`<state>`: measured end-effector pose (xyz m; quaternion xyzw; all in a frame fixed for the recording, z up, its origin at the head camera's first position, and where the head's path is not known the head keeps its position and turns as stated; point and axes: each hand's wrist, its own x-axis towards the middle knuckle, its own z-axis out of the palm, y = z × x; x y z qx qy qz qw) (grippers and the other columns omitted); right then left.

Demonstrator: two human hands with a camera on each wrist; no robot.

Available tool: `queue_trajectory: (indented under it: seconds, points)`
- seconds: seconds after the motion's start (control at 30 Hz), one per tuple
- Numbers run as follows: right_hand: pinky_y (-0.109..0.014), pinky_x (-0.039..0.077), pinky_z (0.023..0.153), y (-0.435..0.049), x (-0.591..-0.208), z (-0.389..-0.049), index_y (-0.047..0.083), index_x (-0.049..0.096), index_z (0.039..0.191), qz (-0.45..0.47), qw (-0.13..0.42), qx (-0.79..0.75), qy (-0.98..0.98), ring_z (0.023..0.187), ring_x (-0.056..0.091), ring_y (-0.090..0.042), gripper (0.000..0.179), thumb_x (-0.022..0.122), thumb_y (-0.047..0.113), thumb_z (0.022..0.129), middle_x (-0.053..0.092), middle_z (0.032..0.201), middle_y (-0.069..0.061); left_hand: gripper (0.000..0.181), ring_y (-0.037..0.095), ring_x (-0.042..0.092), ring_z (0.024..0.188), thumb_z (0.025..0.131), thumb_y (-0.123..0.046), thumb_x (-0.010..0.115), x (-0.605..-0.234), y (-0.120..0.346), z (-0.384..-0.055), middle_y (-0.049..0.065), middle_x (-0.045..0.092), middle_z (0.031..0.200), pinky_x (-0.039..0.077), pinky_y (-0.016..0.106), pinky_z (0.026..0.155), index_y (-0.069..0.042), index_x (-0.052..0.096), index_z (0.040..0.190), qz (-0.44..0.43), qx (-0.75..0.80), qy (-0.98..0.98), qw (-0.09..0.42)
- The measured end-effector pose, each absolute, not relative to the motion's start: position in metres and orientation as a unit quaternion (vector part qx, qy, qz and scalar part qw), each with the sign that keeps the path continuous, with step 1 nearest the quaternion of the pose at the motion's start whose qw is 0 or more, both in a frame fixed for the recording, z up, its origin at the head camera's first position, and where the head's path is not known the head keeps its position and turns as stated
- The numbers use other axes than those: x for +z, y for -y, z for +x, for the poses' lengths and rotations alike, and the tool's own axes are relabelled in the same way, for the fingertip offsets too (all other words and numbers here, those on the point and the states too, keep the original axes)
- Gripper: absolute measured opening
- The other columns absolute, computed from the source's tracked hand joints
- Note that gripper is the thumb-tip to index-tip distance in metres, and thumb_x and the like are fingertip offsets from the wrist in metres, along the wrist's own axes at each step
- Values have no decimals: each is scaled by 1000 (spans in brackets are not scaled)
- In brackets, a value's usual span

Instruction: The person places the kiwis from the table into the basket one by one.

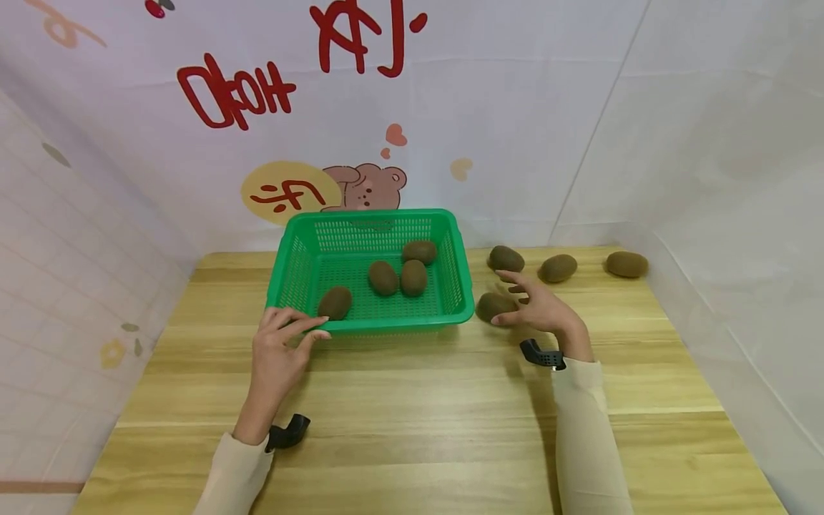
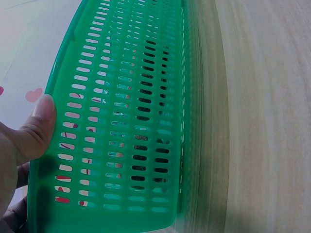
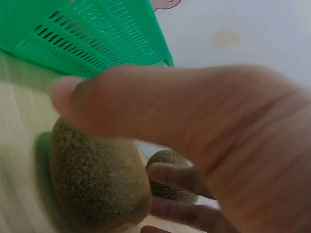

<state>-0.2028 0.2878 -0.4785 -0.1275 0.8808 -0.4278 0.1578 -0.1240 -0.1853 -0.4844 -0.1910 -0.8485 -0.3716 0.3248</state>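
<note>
Behind the far edge of the wooden worktop (image 1: 412, 429) is a white sheet (image 1: 515, 107) with a pink bear (image 1: 372, 192), a yellow circle (image 1: 290, 170), a pink heart (image 1: 395, 135) and big red writing (image 1: 398, 39).

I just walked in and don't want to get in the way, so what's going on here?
A person is handling kiwis. The left hand grips the near rim of a green basket, where four kiwis lie. The right hand is spread around a nearby kiwi on the wooden table, with no firm grip visible. Three other kiwis lie on the table, to the basket's right.
</note>
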Motion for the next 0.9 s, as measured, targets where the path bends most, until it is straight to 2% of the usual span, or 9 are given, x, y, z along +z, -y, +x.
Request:
queue_trajectory:
  seconds: [0.13, 0.37, 0.57, 0.8, 0.9]
  points:
    - [-62, 43, 110, -286, -479, -206, 13, 40, 158, -140, 159, -410, -887, 138, 48, -47, 92, 89, 24, 81, 44, 158, -22, 31, 24, 49, 82, 67, -4, 92, -482, 186, -125, 9, 71, 85, 37, 26, 77, -8, 84, 97, -193, -374, 845, 330]
    - [-53, 51, 101, -283, -481, -206, 12, 62, 139, -128, 143, -361, -913, 121, 64, -38, 64, 89, 26, 82, 66, 136, -18, 32, 24, 50, 82, 65, -2, 92, -482, 187, -125, 8, 71, 84, 38, 28, 77, -8, 84, 95, -191, -373, 846, 331]
    - [-55, 51, 101, -284, -481, -203, 11, 64, 137, -132, 135, -351, -917, 120, 64, -37, 60, 86, 29, 84, 68, 133, -17, 29, 24, 51, 82, 68, -6, 92, -481, 186, -124, 8, 71, 85, 38, 26, 78, -8, 84, 97, -198, -370, 845, 330]
    - [-52, 53, 99, -288, -479, -200, 16, 64, 138, -116, 119, -364, -917, 117, 65, -35, 59, 85, 30, 85, 67, 132, -15, 32, 24, 50, 82, 64, -2, 92, -481, 184, -123, 8, 71, 84, 39, 29, 77, -8, 85, 94, -197, -378, 840, 334]
    - [-51, 53, 98, -288, -475, -199, 16, 63, 139, -103, 106, -371, -917, 117, 65, -34, 60, 86, 31, 85, 67, 132, -13, 31, 24, 50, 82, 66, -3, 92, -481, 186, -121, 7, 71, 85, 38, 28, 78, -8, 84, 95, -195, -376, 844, 329]
